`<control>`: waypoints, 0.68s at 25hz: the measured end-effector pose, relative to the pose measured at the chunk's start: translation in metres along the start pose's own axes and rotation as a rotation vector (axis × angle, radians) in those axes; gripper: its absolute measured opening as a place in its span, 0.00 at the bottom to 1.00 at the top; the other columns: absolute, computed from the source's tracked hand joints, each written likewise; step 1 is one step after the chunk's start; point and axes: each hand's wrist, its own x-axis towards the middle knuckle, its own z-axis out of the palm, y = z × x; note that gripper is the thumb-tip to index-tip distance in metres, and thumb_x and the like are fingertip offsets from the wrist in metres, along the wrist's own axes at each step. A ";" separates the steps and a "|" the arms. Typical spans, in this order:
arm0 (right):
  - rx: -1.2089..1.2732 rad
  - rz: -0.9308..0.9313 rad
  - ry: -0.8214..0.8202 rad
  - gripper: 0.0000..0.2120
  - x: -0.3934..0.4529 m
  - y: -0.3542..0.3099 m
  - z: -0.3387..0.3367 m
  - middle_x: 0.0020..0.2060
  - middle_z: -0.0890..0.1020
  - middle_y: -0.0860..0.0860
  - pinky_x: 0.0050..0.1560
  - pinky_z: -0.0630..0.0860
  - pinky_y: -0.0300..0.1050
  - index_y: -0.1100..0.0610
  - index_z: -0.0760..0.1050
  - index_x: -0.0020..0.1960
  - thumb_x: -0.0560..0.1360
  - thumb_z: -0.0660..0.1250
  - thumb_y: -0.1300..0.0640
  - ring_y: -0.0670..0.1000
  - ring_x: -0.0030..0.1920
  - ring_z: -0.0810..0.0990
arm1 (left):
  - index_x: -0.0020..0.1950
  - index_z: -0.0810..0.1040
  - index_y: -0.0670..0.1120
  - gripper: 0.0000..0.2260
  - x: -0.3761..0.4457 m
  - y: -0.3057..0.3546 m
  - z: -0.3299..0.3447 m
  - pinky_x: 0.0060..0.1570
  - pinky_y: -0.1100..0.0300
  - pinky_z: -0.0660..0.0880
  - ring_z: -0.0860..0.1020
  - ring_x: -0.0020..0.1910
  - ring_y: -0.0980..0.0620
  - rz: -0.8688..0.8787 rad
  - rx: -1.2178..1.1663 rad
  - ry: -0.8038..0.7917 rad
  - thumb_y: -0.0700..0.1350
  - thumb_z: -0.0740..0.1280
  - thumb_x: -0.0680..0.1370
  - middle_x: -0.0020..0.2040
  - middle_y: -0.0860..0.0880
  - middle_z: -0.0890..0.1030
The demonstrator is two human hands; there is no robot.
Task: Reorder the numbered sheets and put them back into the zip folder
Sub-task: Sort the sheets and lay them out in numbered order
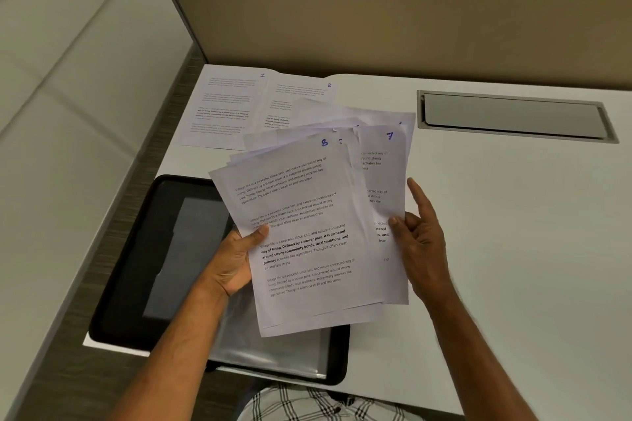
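I hold a fanned stack of printed sheets above the desk. My left hand [236, 260] grips its left edge, thumb on the top sheet marked 8 [301, 232]. My right hand [420, 236] pinches the right edge of the sheet marked 7 [383, 181], index finger pointing up. Sheet 1 [224, 106] and sheet 2 [301, 96] lie flat side by side at the back left of the desk. The black zip folder [143, 256] lies open at the near left, its clear plastic pocket [273, 352] under the stack.
The white desk [513, 232] ends at a tan partition panel [376, 20] behind. A grey cable hatch [513, 116] is set into the desk at the back right. A wood-grain strip runs along the left edge. My checked clothing shows at the bottom.
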 end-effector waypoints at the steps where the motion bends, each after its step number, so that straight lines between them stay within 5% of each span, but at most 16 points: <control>1: -0.033 -0.019 0.011 0.30 -0.001 -0.001 0.000 0.48 0.87 0.50 0.48 0.83 0.40 0.41 0.64 0.80 0.84 0.67 0.62 0.48 0.44 0.85 | 0.69 0.76 0.44 0.17 -0.001 0.000 0.000 0.61 0.40 0.78 0.79 0.65 0.37 -0.002 -0.002 -0.003 0.35 0.58 0.82 0.67 0.39 0.80; 6: -0.170 -0.117 0.119 0.35 -0.001 0.002 0.001 0.36 0.79 0.50 0.44 0.78 0.35 0.39 0.64 0.79 0.79 0.75 0.57 0.45 0.38 0.78 | 0.72 0.74 0.42 0.20 -0.002 -0.004 0.001 0.59 0.40 0.80 0.78 0.66 0.36 -0.009 -0.020 -0.012 0.36 0.61 0.80 0.69 0.38 0.78; 10: -0.256 -0.198 0.160 0.44 -0.003 0.002 0.001 0.42 0.78 0.49 0.45 0.76 0.30 0.29 0.52 0.79 0.79 0.75 0.57 0.41 0.41 0.79 | 0.72 0.74 0.42 0.21 -0.001 -0.004 0.005 0.58 0.40 0.80 0.79 0.65 0.36 -0.016 -0.019 -0.018 0.36 0.62 0.79 0.69 0.38 0.78; 13: -0.207 -0.168 0.145 0.33 0.001 0.003 -0.001 0.66 0.80 0.40 0.60 0.82 0.42 0.38 0.67 0.78 0.78 0.76 0.55 0.43 0.61 0.82 | 0.71 0.74 0.42 0.21 -0.001 -0.004 0.008 0.54 0.43 0.82 0.81 0.63 0.38 -0.016 -0.034 -0.025 0.36 0.62 0.78 0.67 0.39 0.80; 17: 0.036 0.084 0.042 0.13 0.006 0.003 -0.003 0.59 0.86 0.47 0.61 0.83 0.54 0.52 0.82 0.65 0.82 0.70 0.52 0.50 0.59 0.85 | 0.71 0.75 0.42 0.19 0.000 -0.003 0.007 0.54 0.42 0.82 0.80 0.63 0.37 -0.033 -0.008 -0.034 0.35 0.61 0.79 0.67 0.38 0.79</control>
